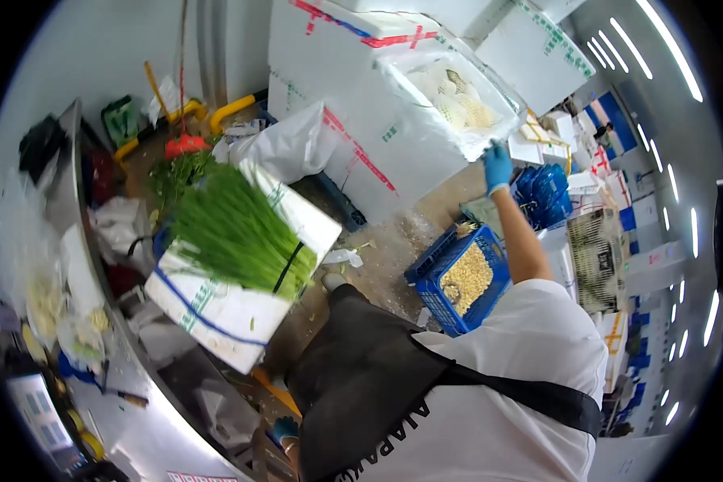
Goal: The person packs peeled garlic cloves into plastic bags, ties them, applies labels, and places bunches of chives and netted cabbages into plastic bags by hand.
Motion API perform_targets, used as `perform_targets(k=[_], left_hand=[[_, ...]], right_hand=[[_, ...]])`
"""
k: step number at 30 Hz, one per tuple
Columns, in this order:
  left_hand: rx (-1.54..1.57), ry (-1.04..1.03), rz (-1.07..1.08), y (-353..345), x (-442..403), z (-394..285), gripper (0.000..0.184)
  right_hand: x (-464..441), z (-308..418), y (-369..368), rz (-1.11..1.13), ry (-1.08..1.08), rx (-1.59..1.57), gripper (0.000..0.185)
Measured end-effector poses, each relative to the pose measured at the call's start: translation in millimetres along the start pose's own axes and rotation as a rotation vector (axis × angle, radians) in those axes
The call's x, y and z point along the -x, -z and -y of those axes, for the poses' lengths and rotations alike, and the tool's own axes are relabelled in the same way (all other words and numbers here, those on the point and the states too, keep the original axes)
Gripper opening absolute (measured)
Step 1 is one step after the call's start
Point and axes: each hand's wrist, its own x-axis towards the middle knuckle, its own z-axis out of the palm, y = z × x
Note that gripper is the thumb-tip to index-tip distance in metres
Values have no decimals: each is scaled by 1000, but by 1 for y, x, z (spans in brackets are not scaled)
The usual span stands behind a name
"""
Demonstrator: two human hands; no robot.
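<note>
My right hand (498,166), in a blue glove, is stretched out to the corner of an opened white foam box (490,132). Its fingers look slightly apart at the box's edge; I cannot tell whether they touch it. Pale, netted produce (458,100) lies inside the plastic-lined box. Low down by my apron, my left hand (285,430) shows only in part, also gloved, with its fingers too dark to read. In front of me, a large bunch of long green stalks (241,233), bound with a dark band, rests on a white foam box (193,309).
A blue crate (450,325) of pale chopped pieces stands on the floor (386,253) at my right. Blue bundles (542,193) lie beyond it. A steel counter (153,438) with bags, a knife (128,397) and a scale (40,414) runs along my left. White bags lie around.
</note>
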Motion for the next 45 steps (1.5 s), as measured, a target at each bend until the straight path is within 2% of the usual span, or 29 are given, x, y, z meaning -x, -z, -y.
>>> perform_targets(k=[2,4,6,8,9,10,12,13,14,15,16,18,19,20,22,24,25,28,29,30,32,35,36,39,40,42,44,45], left_hand=[[49,6,-44,47,-23,-8,38],[183,78,-60,100,-19,-25,38],[1278,286,-90,165,-24,-33,38],[2370,513,-150,234,-27,-49,40],[2368,509,-229,273,-29,-51,37],[2206,479,-323,317,-29,-53,35],[2008,440,-463,395,-27,-63,29],[1966,419,-514,427,-25,-67,27],[1970,426,-527,470,-19,-78,32],[1876,381,-513,477,-27,-72,34],[1911,356,-635,499,-28,-87,34],[1876,369,-570,530,-28,-102,35],[1879,369,-536,537,-31,-107,36],[1883,372,-500,538,-35,-113,36],[1799,330,-466,508,-57,-118,38],[1614,240,-481,442,-98,-107,41],[1559,244,-459,441,-101,-114,42],[1267,155,-524,460,-93,-139,42],[1320,144,-488,465,-90,-142,41],[1323,124,-551,470,-84,-145,41],[1315,72,-674,476,-71,-143,40],[1285,176,-679,471,-49,-132,40],[1255,210,-690,473,-39,-129,41],[1512,126,-812,448,-45,-119,39],[1580,94,-856,450,-41,-117,39],[2014,-35,-715,500,20,-140,39],[2018,-351,-712,523,62,-148,49],[2020,-585,-756,547,101,-159,51]], right_hand=[[-93,-37,9,82,-233,-325,43],[-170,-79,8,458,-14,-15,59],[-211,-73,-6,699,449,656,87],[-245,-59,-33,1015,303,787,118],[-264,-69,-54,1102,293,730,125],[-275,-76,-75,1185,287,669,132],[-278,-72,-110,1320,402,606,137],[-278,-68,-122,1442,336,583,138],[-279,-67,-132,1563,271,560,139],[-283,-75,-138,1626,334,564,135],[-281,-77,-133,1617,367,624,130],[-278,-68,-117,1581,443,755,123],[-273,-71,-103,1650,404,670,105],[-267,-73,-84,1580,484,653,84],[-247,-60,-54,1322,654,818,66],[-230,-80,-45,1168,847,693,59],[-227,-91,-44,1086,944,628,55],[-237,-102,-46,1141,708,429,55],[-240,-97,-39,1072,650,346,56],[-246,-90,-33,1065,415,340,57],[-250,-80,-14,697,340,245,53],[-252,-24,18,645,-69,-440,32],[-255,-21,26,659,-122,-515,27],[-226,17,30,610,-354,-1076,36],[-208,35,28,617,-371,-1164,40],[-169,66,19,651,-420,-1347,47],[-117,90,9,687,-306,-1308,52],[-85,104,7,687,-225,-1265,52]])
